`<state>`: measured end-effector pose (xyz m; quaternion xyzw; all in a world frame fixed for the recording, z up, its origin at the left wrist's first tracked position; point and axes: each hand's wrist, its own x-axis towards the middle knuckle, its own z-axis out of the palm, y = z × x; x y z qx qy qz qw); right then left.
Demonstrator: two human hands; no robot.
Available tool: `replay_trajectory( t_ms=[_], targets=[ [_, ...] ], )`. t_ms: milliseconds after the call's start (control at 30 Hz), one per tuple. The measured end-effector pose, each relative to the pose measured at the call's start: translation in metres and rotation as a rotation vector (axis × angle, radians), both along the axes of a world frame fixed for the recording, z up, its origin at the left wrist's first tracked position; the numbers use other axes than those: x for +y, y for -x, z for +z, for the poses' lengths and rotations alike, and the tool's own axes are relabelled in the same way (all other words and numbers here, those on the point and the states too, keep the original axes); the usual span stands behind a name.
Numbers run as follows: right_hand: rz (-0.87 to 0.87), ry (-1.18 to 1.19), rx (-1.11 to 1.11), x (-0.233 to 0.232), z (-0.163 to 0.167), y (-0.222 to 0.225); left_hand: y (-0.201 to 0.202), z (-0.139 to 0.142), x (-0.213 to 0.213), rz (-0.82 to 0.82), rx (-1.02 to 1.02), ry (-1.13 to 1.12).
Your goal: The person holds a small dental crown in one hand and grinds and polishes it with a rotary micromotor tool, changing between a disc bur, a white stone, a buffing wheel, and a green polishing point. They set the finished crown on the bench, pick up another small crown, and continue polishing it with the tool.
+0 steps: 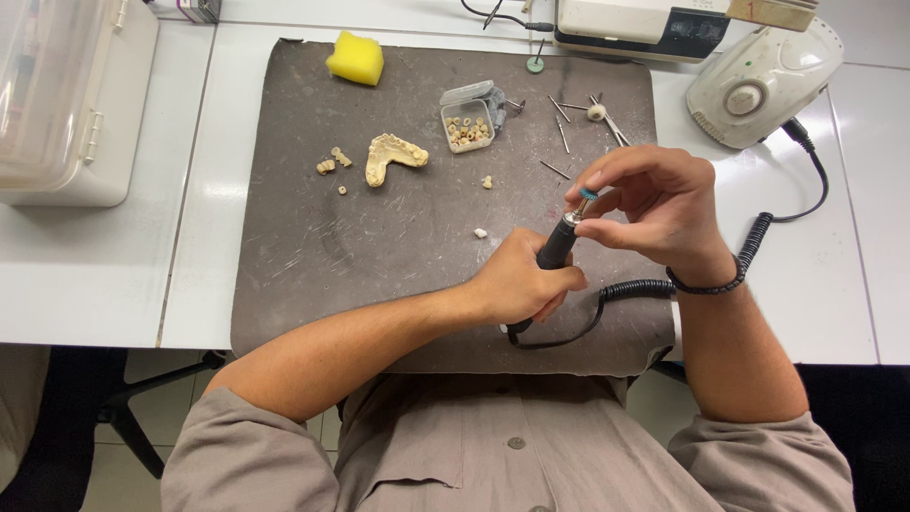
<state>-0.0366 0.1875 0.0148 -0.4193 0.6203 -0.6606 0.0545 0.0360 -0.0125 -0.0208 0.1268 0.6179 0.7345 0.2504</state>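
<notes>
My left hand (521, 284) is wrapped around a dark handpiece (555, 248) over the near right of the grey mat (313, 256). My right hand (654, 204) pinches its small blue burr (589, 193). The burr looks tiny, stiff and slippery, best held by fingertips.

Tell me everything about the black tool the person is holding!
The black tool is a slim, pen-shaped handpiece with a silver metal tip, tilted up and to the right above the dark mat. The left hand grips its body. The right hand pinches a small blue bit at its tip. A coiled black cord trails from its back end.
</notes>
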Motion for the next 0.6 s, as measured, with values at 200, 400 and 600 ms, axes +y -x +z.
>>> replay_trajectory(
  t_ms=[200,400,600],
  targets=[
    [-0.015,0.012,0.035,-0.004,-0.0049,-0.0003,0.0035,-0.0014,-0.0013,0.021,0.022,-0.023],
    [-0.06,-0.03,0.047,-0.004,-0.0054,-0.0016,0.004,-0.0026,-0.0019,0.027,0.024,-0.027],
    [-0.093,-0.061,0.058,-0.0022,-0.0047,-0.0034,0.0039,-0.0027,-0.0017,0.029,0.03,-0.017]
  ],
)
